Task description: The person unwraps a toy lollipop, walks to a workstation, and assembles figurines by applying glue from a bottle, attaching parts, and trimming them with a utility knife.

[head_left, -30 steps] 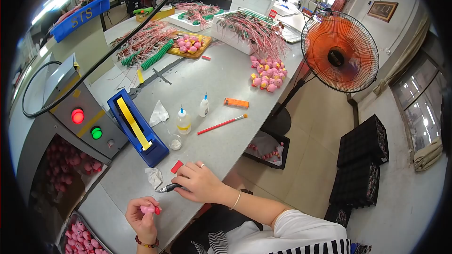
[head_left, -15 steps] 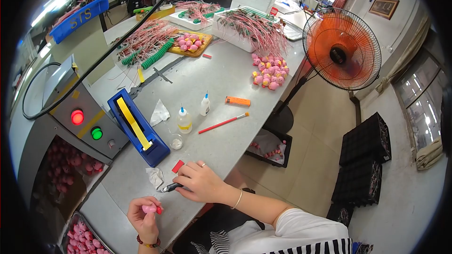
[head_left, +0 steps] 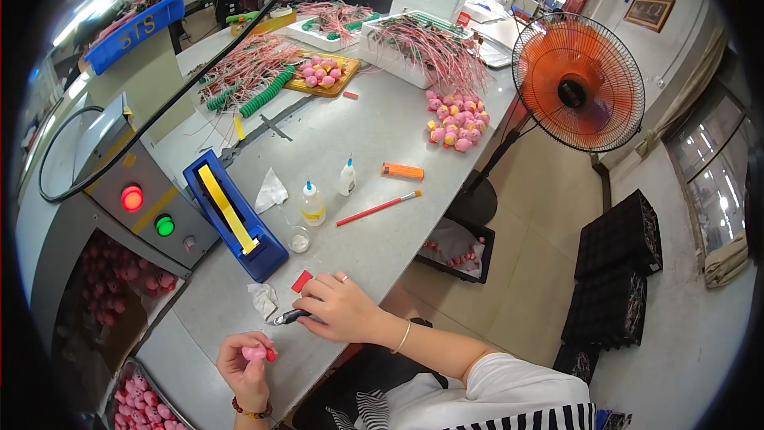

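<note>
Near the front edge of the grey table, my left hand (head_left: 243, 366) pinches a small pink toy (head_left: 255, 353) with a red part on its right side. My right hand (head_left: 334, 306) is closed on a black-handled tool (head_left: 290, 316), whose tip points left, apart from the toy. A crumpled white tissue (head_left: 263, 301) lies just beyond the tool's tip. Close to my right fingertips is a red piece (head_left: 302, 280). The exact type of tool is too small to tell.
A blue tape dispenser (head_left: 231, 215), glue bottles (head_left: 313, 205), a brush (head_left: 378, 209) and an orange lighter (head_left: 403, 170) lie beyond my hands. Pink toys (head_left: 456, 121) sit at the far table edge, near a fan (head_left: 574, 87). A lit machine (head_left: 131, 183) stands left.
</note>
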`<state>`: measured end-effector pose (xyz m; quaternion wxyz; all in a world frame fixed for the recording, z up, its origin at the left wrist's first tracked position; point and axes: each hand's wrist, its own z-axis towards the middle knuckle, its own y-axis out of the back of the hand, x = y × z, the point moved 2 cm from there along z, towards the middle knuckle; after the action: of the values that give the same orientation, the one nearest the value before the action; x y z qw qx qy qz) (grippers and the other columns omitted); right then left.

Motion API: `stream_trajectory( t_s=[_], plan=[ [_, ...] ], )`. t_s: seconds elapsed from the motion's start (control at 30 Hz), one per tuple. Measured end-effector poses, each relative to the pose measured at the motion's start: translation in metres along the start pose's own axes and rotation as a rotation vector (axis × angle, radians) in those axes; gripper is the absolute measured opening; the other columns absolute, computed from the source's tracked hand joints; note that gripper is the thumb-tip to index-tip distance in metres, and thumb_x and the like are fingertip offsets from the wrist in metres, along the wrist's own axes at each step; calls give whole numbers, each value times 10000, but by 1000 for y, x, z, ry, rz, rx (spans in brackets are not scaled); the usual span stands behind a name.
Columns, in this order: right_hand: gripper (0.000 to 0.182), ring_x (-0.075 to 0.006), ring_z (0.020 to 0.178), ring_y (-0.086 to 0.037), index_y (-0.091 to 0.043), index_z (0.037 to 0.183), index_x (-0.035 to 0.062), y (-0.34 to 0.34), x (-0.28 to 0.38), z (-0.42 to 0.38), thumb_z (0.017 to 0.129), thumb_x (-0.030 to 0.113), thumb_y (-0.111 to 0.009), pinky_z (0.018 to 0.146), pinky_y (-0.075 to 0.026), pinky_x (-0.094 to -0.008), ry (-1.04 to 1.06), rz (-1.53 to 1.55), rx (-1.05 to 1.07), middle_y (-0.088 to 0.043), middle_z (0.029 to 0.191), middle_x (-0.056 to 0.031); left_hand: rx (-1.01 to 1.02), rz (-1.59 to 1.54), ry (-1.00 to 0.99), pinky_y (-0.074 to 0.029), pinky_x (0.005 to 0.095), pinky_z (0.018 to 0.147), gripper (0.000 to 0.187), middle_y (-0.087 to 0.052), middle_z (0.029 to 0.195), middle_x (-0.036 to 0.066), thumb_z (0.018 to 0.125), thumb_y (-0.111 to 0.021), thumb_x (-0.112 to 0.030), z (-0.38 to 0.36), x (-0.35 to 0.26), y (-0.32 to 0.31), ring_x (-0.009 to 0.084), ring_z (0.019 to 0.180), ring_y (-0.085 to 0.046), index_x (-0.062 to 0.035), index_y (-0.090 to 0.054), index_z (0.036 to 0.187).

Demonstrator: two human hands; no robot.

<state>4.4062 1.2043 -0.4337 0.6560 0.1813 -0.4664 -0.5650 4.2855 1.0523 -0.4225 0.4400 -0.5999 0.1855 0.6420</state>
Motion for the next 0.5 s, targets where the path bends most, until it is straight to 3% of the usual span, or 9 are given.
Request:
stream_trajectory(
  t_s=[0.17, 0.23, 0.5],
  plan=[
    [188, -183, 767, -504, -600, 837, 115, -4, 2, 2, 682, 194, -670, 630, -363, -326, 40, 66, -1, -520, 816, -13, -40, 35, 25, -459, 263, 607, 139, -582, 816, 134, 757, -539, -42, -3, 0, 6, 148, 661, -535, 13, -498, 877],
    [195, -189, 758, -513, -608, 835, 115, -1, 1, 4, 670, 190, -678, 633, -364, -327, 9, 30, -24, -534, 814, -18, 44, -58, 50, -463, 259, 637, 139, -590, 842, 134, 753, -533, -9, -2, 2, 4, 144, 693, -546, 14, -509, 887],
    [191, -183, 764, -508, -610, 840, 112, 0, 1, 5, 678, 193, -670, 640, -363, -319, 6, 24, 6, -538, 812, -13, 75, -63, 59, -467, 268, 673, 154, -595, 878, 142, 748, -526, 29, -1, 2, 6, 139, 735, -555, 15, -523, 902]
  ],
)
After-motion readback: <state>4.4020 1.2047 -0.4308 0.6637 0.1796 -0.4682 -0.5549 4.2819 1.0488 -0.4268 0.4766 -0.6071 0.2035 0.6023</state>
